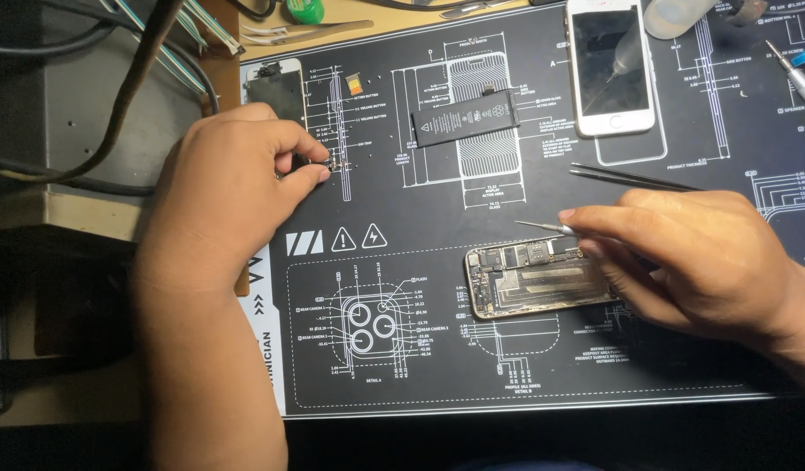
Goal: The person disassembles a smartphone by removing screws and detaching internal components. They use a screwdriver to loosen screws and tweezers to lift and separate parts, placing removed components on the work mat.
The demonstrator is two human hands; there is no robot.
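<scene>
Already the opened phone shell (542,279) lies gutted on the worktop mat (594,366), battery (464,118) out; right hand (699,262) grips a screwdriver (546,228), left hand (237,187) pinches tiny parts (337,166). Reassembly remains.

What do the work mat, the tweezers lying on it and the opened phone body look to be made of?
Work mat: probably matte rubber or silicone; black, no glare, white printed diagrams. Tweezers: likely metal, dark finish; thin rigid prongs with a faint sheen. Opened phone body: seemingly a metal frame with shiny shielding plates inside.
</scene>
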